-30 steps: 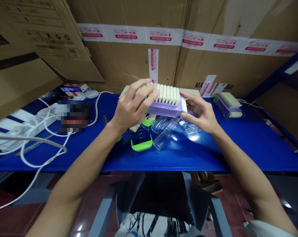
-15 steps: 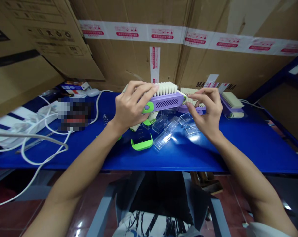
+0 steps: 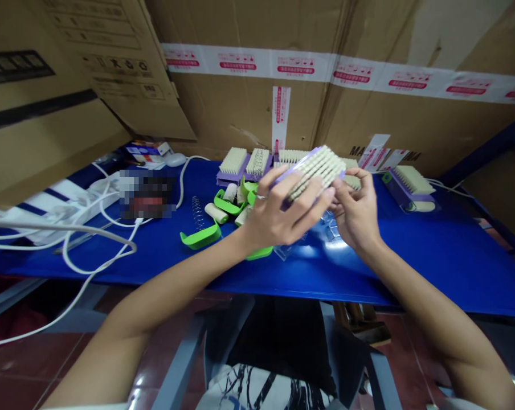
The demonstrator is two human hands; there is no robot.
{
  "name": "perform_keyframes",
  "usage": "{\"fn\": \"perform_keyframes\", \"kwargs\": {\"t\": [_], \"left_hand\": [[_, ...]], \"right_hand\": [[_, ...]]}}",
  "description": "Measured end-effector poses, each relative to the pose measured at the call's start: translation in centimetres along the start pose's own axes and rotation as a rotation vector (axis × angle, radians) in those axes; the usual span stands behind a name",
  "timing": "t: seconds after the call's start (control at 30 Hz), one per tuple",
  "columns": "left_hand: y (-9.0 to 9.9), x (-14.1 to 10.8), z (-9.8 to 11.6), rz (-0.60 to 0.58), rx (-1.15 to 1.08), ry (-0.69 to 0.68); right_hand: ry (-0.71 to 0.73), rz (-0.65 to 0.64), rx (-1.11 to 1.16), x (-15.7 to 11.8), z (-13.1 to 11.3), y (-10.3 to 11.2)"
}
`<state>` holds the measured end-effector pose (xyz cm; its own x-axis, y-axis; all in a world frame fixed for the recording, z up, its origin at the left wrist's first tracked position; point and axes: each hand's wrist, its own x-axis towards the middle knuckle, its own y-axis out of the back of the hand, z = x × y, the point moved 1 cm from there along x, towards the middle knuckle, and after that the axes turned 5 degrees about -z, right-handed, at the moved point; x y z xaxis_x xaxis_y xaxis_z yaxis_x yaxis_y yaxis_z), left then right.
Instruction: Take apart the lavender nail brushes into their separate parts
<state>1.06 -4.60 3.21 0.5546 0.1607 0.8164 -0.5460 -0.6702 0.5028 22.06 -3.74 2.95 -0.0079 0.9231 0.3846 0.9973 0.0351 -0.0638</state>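
Observation:
My left hand is wrapped round a purple brush with rows of cream bristles, raised above the table. The bristle side is tilted toward me. At the brush's right end, my right hand has its thumb and fingers closed against the edge; whatever small part they may pinch is hidden. Beneath my left forearm and hand lie green handle pieces and cream rollers. Clear plastic pieces lie on the table below the brush, partly covered by my hands.
More purple brushes stand along the back of the blue table, with another brush at the right. A spring lies left of centre. White cables and a power strip occupy the left. Cardboard walls the back.
The brush has turned, so its bristles now face me instead of upward. My left hand has moved right with it, and my right fingers have closed in on its end. The view has shifted slightly.

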Motion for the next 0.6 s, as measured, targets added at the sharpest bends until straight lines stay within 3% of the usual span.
{"fn": "perform_keyframes", "kwargs": {"t": [0.1, 0.2, 0.27, 0.4, 0.5, 0.6], "left_hand": [[-0.6, 0.7, 1.0, 0.12, -0.066, -0.123], [-0.6, 1.1, 1.1, 0.152, -0.346, -0.163], [-0.1, 1.2, 0.9, 0.122, -0.517, -0.03], [0.8, 1.1, 0.2, 0.084, -0.663, 0.277], [0.6, 1.1, -0.7, -0.018, -0.742, 0.341], [-0.2, 0.9, -1.1, -0.116, -0.904, 0.36]], "right_hand": [[0.211, 0.174, -0.002, 1.0, -0.8, 1.2], [0.532, 0.27, -0.025, 1.7, -2.5, 3.0], [0.674, 0.155, -0.216, 1.4, -3.9, 4.1], [0.741, -0.28, -0.692, -0.5, -6.0, 4.6], [0.737, -0.483, -0.849, -1.1, -6.0, 4.0], [0.735, -0.551, -0.844, -0.6, -5.0, 3.2]]}}
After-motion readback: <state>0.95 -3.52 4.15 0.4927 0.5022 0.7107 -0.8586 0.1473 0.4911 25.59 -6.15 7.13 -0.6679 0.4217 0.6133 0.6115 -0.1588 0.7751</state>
